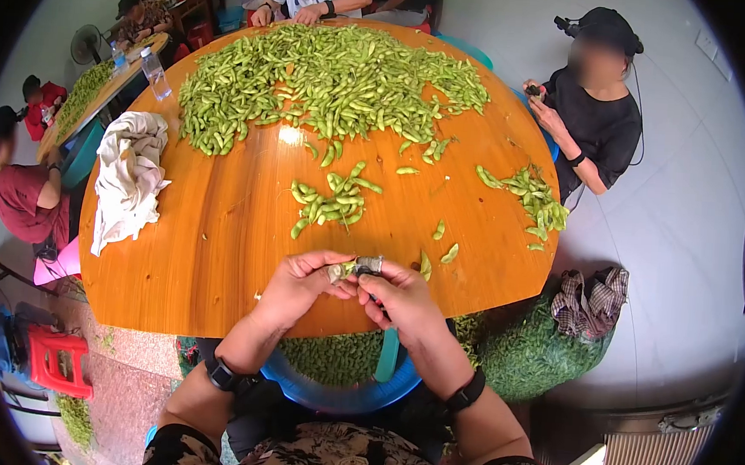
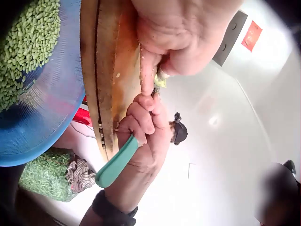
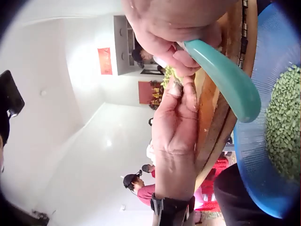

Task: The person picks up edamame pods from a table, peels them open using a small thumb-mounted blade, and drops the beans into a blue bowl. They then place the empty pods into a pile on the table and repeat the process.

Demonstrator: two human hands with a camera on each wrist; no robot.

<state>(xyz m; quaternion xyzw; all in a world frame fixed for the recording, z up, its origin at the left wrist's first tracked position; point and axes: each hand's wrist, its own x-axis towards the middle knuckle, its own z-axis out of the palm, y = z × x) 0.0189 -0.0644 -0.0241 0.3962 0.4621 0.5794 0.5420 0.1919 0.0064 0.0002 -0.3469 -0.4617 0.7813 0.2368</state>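
In the head view both hands meet over the near edge of the round table. My left hand [image 1: 294, 289] pinches a soybean pod [image 2: 160, 81] between thumb and fingers, and only a bit of its green shows. My right hand [image 1: 404, 298] grips a tool with a curved teal handle [image 1: 388, 355], fingers wrapped round it; its working end is hidden between the fingers. The fingertips of the two hands come together at the pod. Grey wrapping [image 1: 370, 265] covers a right fingertip. Below the hands stands a blue basket [image 2: 70, 101] holding shelled green beans [image 3: 284, 127].
A large heap of pods [image 1: 331, 76] covers the far side of the wooden table [image 1: 235, 241]. A smaller pile [image 1: 333, 200] lies before the hands. White cloth [image 1: 128, 179] and a bottle [image 1: 154, 74] sit at left. A person [image 1: 598, 101] works at right, above a full sack [image 1: 544, 350].
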